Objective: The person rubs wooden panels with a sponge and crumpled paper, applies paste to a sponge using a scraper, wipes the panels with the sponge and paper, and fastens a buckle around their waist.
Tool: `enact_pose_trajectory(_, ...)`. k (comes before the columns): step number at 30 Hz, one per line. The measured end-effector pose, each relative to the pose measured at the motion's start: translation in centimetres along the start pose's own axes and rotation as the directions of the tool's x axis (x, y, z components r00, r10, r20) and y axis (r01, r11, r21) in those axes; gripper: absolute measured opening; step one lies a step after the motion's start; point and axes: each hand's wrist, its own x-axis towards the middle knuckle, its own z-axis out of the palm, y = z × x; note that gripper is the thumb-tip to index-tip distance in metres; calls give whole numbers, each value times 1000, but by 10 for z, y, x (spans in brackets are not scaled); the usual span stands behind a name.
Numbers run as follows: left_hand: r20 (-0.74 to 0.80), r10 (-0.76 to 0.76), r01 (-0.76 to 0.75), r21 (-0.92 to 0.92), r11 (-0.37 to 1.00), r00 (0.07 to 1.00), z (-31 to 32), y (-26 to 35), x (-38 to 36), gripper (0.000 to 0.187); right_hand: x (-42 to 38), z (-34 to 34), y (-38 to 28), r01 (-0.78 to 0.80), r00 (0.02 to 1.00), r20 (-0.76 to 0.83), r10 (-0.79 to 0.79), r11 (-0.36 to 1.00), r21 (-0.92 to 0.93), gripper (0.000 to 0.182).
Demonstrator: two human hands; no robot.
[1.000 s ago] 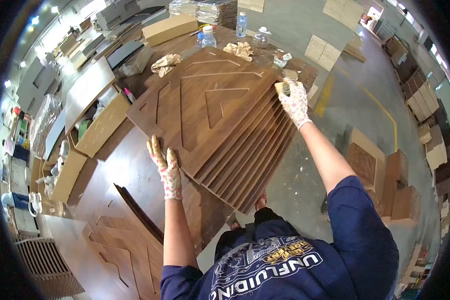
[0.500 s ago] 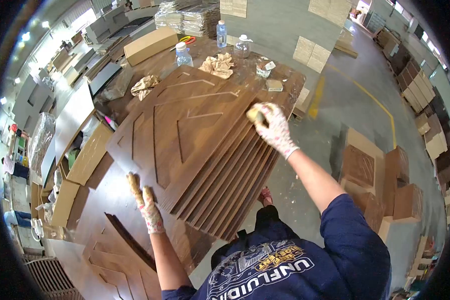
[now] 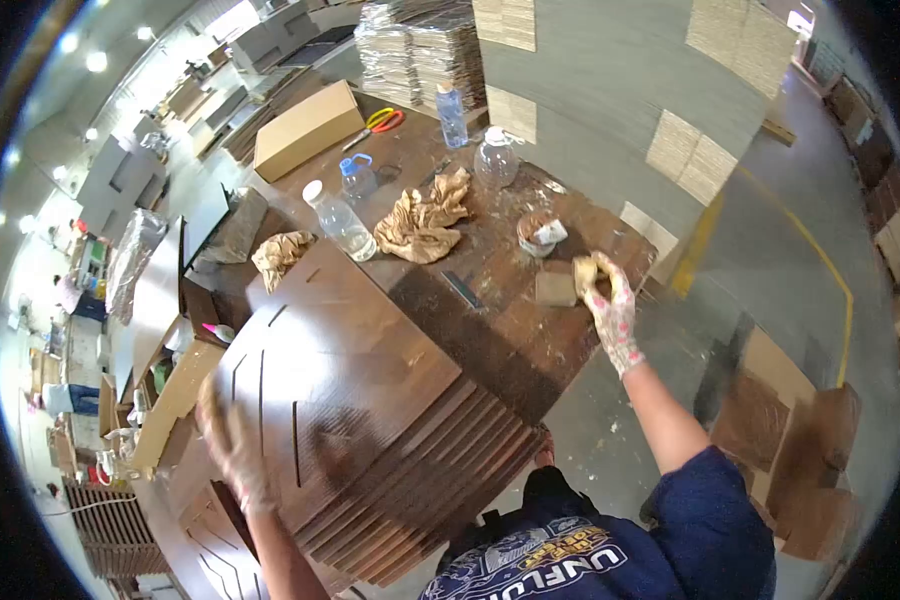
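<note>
My right hand (image 3: 613, 315), in a pink-spotted glove with yellowish fingertips, is curled closed at the right edge of a small tan block (image 3: 556, 290) on the table. Whether its fingertips grip the block or another small piece is hard to make out. My left hand (image 3: 235, 440), gloved alike and blurred, has its fingers stretched out at the left side of a stack of dark brown wooden panels. The top panel (image 3: 370, 375) has grooved lines and a bright glare. Stepped panel edges (image 3: 420, 490) show on the side nearest me.
Across the brown table (image 3: 510, 370) stand clear bottles (image 3: 342, 222), crumpled brown paper (image 3: 422, 220), a small tub (image 3: 540, 235), orange-handled scissors (image 3: 383, 121) and a long cardboard box (image 3: 308, 130). A dark flat strip (image 3: 461, 289) lies past the panels. Cartons (image 3: 815, 470) stand on the floor at right.
My right hand has moved from the panel stack's upper right edge to the tan block. My left hand has shifted left. The whole view has tilted, bringing the table's far end closer.
</note>
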Motion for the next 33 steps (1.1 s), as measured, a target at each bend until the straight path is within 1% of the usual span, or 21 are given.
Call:
enact_pose_trajectory(1,119,75,-76,-1,997,990,37,25,20,47,-2,-1,-3,-28,999,25,28,1000,-3,50)
enact_pose_trajectory(3,383,412,-448,5,894,827,114,71,62,50,-12,-5,12,-185,983,52,178,958,221,50)
enact_pose_trajectory(5,570,275,-438,168,883,774,190,109,89,58,-14,-27,-11,-283,959,108,262,886,366,52)
enact_pose_trajectory(6,655,285,-526,204,826,700,228,105,104,65,-20,-35,9,-217,976,59,211,900,377,54)
enact_pose_trajectory(7,731,284,-611,224,760,620,269,92,118,73,-22,-47,11,-283,956,28,292,894,346,56)
enact_pose_trajectory(8,787,182,-657,336,675,590,306,81,127,77,-25,-60,11,-356,925,35,380,828,434,56)
enact_pose_trajectory(9,823,69,-698,430,572,564,336,74,134,81,-28,-74,19,-365,919,-15,393,866,342,57)
enact_pose_trajectory(10,889,-42,-825,439,356,455,355,77,139,78,-35,-88,42,-332,922,-51,384,852,405,55)
enact_pose_trajectory(11,891,32,-838,413,358,453,371,66,141,72,-43,-103,71,-319,929,-87,360,897,305,53)
enact_pose_trajectory(13,917,1,-882,384,273,400,397,51,149,71,-47,-123,75,-359,892,-142,429,863,355,51)
enact_pose_trajectory(16,905,-96,-813,416,407,414,422,35,169,58,-49,-137,81,-359,894,-171,414,890,281,50)
enact_pose_trajectory(19,811,134,-714,407,570,569,372,66,166,42,-36,-114,45,-360,893,-132,431,858,367,48)
enact_pose_trajectory(20,653,232,-485,237,842,721,330,105,153,40,-37,-105,57,-289,949,-63,310,930,227,49)
enact_pose_trajectory(21,473,628,-676,-88,732,618,325,59,164,50,-29,-91,51,-165,986,3,166,979,119,49)
enact_pose_trajectory(22,481,344,-182,-352,918,807,300,64,154,55,-22,-77,45,-20,997,69,18,999,31,50)
enact_pose_trajectory(23,491,17,297,-554,777,871,264,69,134,55,-15,-50,11,143,983,116,-140,989,-21,50)
enact_pose_trajectory(25,435,37,341,-752,564,900,196,54,124,50,7,-11,-36,171,928,348,-133,982,-82,53)
enact_pose_trajectory(26,363,51,295,-823,485,930,163,55,112,53,13,11,-42,239,912,372,-173,961,-140,53)
enact_pose_trajectory(27,371,-28,312,-738,599,928,123,59,101,57,19,34,-38,306,894,397,-211,932,-195,54)
enact_pose_trajectory(29,231,-124,256,-723,642,965,66,32,73,70,32,74,-34,398,877,408,-255,861,-318,56)
enact_pose_trajectory(33,38,-205,188,-580,793,978,-25,15,16,73,55,121,-26,420,853,466,-235,839,-346,53)
